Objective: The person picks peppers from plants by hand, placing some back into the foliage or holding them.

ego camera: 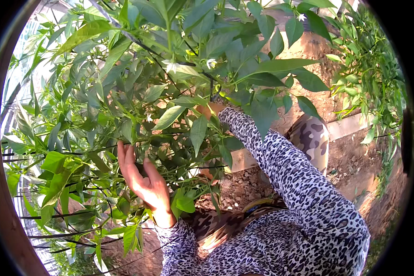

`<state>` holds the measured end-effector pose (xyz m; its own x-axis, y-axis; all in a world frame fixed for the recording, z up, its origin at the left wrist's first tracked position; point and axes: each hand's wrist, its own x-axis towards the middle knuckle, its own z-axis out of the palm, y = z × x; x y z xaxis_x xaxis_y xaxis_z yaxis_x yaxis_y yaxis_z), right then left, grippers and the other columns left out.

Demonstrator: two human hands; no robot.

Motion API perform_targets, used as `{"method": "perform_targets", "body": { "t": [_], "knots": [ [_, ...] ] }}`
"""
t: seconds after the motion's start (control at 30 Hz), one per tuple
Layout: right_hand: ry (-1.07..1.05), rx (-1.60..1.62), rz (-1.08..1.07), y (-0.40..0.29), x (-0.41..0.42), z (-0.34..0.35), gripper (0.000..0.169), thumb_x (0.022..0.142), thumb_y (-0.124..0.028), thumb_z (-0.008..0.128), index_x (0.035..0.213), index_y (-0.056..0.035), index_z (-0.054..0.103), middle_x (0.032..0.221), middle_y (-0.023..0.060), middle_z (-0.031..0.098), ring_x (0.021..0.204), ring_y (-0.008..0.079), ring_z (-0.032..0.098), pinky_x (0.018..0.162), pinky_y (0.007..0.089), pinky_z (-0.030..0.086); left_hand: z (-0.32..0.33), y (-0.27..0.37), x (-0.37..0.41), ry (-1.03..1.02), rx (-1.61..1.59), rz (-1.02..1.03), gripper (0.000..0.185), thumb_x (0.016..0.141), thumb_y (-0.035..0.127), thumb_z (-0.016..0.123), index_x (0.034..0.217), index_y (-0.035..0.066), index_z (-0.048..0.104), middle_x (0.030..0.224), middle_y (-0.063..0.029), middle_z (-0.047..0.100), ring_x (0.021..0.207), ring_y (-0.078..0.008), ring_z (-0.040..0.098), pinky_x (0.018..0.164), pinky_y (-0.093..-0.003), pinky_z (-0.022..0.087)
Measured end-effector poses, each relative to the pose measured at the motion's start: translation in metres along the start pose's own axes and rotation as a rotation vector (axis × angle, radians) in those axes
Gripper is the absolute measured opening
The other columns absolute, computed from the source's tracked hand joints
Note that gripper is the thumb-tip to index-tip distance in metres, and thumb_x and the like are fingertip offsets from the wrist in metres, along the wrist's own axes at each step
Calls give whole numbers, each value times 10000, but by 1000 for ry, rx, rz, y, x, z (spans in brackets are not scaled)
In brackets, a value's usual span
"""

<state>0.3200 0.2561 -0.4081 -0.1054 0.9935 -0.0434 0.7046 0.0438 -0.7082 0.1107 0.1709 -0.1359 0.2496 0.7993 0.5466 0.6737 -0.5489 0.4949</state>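
Observation:
Leafy pepper plants (198, 132) with small white flowers (171, 66) fill the view before me. My left hand (143, 177) is raised at the lower left of the foliage, palm up and fingers apart, touching or close to leaves, with nothing seen in it. The right arm, in a leopard-print sleeve (283, 162), reaches up and into the plants. Of my right hand (210, 109) only the part near the wrist shows among the leaves; its fingers are hidden, so what they touch cannot be told.
Thin dark support lines (69, 214) run through the plants at the left. More pepper plants (369, 65) grow at the right beyond bare soil (352, 165). A pale board or edging strip (348, 127) crosses the ground. My knee in camouflage trousers (308, 138) is bent beside it.

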Motion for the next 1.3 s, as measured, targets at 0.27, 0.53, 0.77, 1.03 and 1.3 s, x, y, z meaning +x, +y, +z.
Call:
{"method": "perform_targets", "body": {
  "t": [0.27, 0.53, 0.77, 1.03, 1.3],
  "knots": [
    [-12, -44, 413, -14, 14, -2, 258, 821, -221, 539, 878, -4, 666, 868, 165, 663, 828, 325, 645, 674, 460, 494, -13, 17, -5, 50, 11, 29, 387, 785, -89, 451, 1170, -75, 484, 1345, -236, 391, 1202, -324, 438, 993, -388, 360],
    [7, -60, 430, -13, 13, -25, 224, 872, -187, 514, 955, -30, 650, 951, 156, 640, 867, 296, 626, 727, 435, 509, -11, 32, 12, 64, 49, 101, 395, 758, -115, 460, 1151, -80, 485, 1315, -261, 413, 1206, -374, 432, 1020, -415, 338],
    [195, 665, 76, 14, 27, -12, 194, 885, -183, 500, 939, -30, 606, 817, 130, 615, 759, 261, 598, 691, 386, 460, -14, 30, 19, 15, 17, 130, 388, 766, -101, 479, 1152, -67, 499, 1314, -250, 415, 1213, -365, 426, 1012, -409, 343],
    [769, 311, -85, -90, -101, -66, 105, 859, -57, 528, 954, -21, 554, 697, 114, 550, 609, 232, 529, 562, 333, 418, 0, -14, 9, -4, -3, 59, 388, 754, -91, 489, 1139, -51, 512, 1317, -231, 418, 1209, -367, 423, 1006, -407, 345],
    [1339, 104, -191, -175, -277, -176, 151, 923, -91, 496, 995, 37, 533, 736, 99, 530, 624, 116, 493, 558, 242, 395, 17, -20, 11, -43, -69, 2, 383, 767, -66, 462, 1146, -46, 515, 1337, -218, 404, 1237, -340, 405, 1032, -393, 320]
  ]
}}
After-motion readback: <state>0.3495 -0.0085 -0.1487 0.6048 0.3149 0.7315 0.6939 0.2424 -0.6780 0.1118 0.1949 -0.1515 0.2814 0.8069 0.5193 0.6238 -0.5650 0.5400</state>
